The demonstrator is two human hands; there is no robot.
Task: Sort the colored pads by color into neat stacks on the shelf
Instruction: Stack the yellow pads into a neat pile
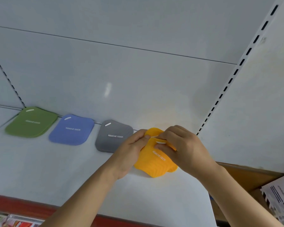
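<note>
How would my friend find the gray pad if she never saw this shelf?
Look along the white shelf at the row of pads by its back wall. The gray pad is third from the left, between the blue pad and the orange pads that both hands hold. It's the only gray one.

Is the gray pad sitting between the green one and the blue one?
No, the gray pad lies right of the blue pad, which itself sits between it and the green pad.

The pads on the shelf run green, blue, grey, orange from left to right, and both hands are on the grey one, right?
Not quite. The order is right, but in the head view the left hand and right hand hold the orange pads, not the grey pad.
</note>
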